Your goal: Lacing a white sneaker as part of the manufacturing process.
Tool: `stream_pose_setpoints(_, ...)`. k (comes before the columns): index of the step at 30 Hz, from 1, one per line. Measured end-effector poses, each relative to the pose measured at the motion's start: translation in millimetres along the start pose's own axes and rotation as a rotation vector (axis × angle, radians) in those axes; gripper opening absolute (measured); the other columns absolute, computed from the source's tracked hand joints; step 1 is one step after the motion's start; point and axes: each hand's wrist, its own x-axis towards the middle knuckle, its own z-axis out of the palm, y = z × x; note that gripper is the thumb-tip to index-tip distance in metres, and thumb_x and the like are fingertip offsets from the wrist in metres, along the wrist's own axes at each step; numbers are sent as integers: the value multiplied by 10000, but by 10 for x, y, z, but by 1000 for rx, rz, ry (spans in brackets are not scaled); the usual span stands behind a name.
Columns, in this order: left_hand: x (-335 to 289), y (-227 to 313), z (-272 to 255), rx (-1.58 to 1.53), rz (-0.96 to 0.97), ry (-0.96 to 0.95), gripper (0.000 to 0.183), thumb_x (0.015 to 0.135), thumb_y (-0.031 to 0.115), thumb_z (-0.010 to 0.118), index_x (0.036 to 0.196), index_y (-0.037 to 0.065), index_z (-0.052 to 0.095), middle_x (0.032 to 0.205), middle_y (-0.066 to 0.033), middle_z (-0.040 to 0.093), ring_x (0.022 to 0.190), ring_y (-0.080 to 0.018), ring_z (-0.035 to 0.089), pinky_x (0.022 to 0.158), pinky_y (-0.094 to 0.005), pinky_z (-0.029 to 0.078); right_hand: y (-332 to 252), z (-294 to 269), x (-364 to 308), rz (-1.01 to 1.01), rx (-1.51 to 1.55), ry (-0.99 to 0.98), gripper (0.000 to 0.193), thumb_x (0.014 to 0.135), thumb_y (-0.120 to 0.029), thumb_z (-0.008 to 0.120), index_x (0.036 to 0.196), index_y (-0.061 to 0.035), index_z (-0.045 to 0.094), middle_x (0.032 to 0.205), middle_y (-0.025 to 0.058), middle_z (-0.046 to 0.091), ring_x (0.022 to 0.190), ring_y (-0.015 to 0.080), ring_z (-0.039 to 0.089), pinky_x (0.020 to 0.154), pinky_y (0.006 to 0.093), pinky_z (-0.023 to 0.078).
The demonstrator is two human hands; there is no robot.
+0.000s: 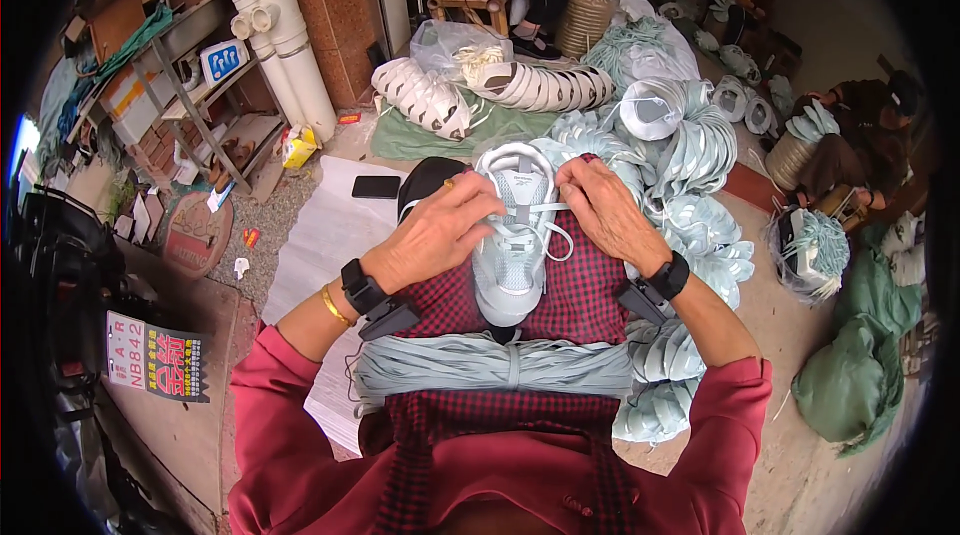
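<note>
Now the pale shoe (510,277) sits on the checked apron (582,287), right hand (605,203) pinching lace (548,207) at its right, left hand (445,222) at its left, grip unclear: uneven tugging could twist the lace.

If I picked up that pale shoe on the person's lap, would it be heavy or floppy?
The sneaker is probably light for its size, since its upper looks like thin mesh. That mesh might squash a bit if pinched. Its loose lace would likely flop about, because it already curls freely beside the shoe.
</note>
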Motion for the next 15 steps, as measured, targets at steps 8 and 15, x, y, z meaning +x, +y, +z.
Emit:
stream_pose_setpoints(8,-235,152,356,64,-268,105,230,781,-47,648,951,18,508,805,-109,601,655,-270,622,609,-366,521,38,219,-52,180,537,-6,109,966,-124,540,985,-18,520,737,47,566,626,158,538,585,296,420)
stream_pose_setpoints(15,-115,268,364,2,-426,122,292,780,-49,623,1047,18,524,752,-100,587,625,-232,622,590,-332,523,207,-281,-132,462,1435,215,133,960,-140,612,1062,-98,537,663,-104,379,559,1,314,476,182,234)
